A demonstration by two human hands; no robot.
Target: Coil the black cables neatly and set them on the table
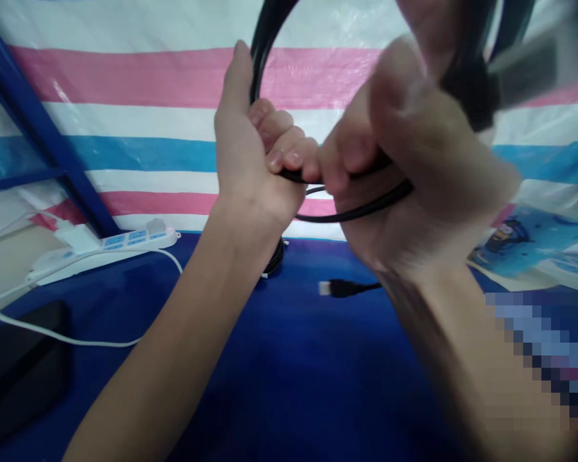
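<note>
A looped black cable [266,40] is stretched between my two raised hands. My left hand [260,151] has its fingers curled round the loop, thumb pointing up. Close beside it, my right hand [414,141] grips the same cable, blurred by motion. A connector with a pale cap or shell [527,74] sticks out past my right hand at the upper right, too smeared to name its type. Below my right hand hangs a USB plug [344,288] on a thin black lead. Part of the cable is hidden inside my fingers.
On the blue table [289,385], a white power strip [135,240] with plugs and a white cord [77,337] lies left. A black flat object [29,372] is at the lower left. Behind my left wrist sits a coiled black cable [275,258]. Blue printed packaging [534,240] lies right.
</note>
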